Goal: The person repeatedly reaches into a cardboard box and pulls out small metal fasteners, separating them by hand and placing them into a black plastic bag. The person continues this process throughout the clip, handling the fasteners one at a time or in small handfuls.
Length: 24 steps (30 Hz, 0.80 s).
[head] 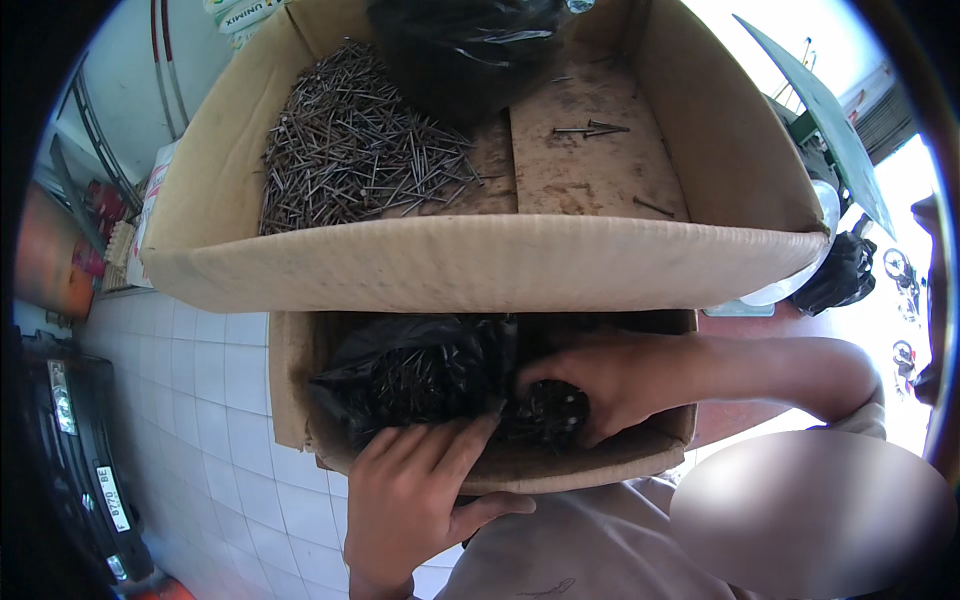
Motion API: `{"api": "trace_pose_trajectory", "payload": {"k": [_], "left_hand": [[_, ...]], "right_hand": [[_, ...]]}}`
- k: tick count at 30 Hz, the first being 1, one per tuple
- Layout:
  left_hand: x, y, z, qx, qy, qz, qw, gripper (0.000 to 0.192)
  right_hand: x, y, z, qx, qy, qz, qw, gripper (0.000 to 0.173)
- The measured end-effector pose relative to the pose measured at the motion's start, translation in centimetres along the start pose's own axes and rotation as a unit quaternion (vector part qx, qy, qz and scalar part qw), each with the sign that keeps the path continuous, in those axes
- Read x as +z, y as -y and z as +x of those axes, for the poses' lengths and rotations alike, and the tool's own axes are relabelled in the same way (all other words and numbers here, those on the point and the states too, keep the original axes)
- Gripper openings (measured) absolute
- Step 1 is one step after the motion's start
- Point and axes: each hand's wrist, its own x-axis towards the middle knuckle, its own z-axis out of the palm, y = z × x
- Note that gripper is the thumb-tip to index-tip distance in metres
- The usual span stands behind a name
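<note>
In a lower cardboard box [289, 382], an open black plastic bag [450, 352] holds dark nails [409, 386]. My right hand [607, 379] reaches into that box from the right, its fingers curled around a clump of nails [555, 412]. Over the box's near edge rests my left hand [420, 480], fingers spread, fingertips against the bag and thumb outside the box; nothing is seen in it. Above, a larger cardboard box [487, 262] contains a big heap of nails [352, 142] on its left side, and several loose nails [600, 130] lie on its brown base.
Another black plastic bag [472, 52] sits at the far side of the upper box. White floor tiles [217, 375] show at left, with the front of a dark car [90, 465] beyond. At right are a black bag [840, 274] and distant motorcycles [900, 274].
</note>
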Motion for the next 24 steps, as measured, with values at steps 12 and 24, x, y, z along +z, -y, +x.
{"api": "trace_pose_trajectory", "payload": {"k": [12,24], "left_hand": [[-0.1,0.7,-1.2,0.019,-0.065,0.086,0.994,0.084],[-0.4,0.8,-2.1,-0.017,-0.024,0.118,0.993,0.093]], "right_hand": [[0.7,-0.5,1.2,0.003,0.003,-0.029,1.0,0.078],[0.7,1.2,1.3,0.073,0.023,-0.064,0.995,0.072]]}}
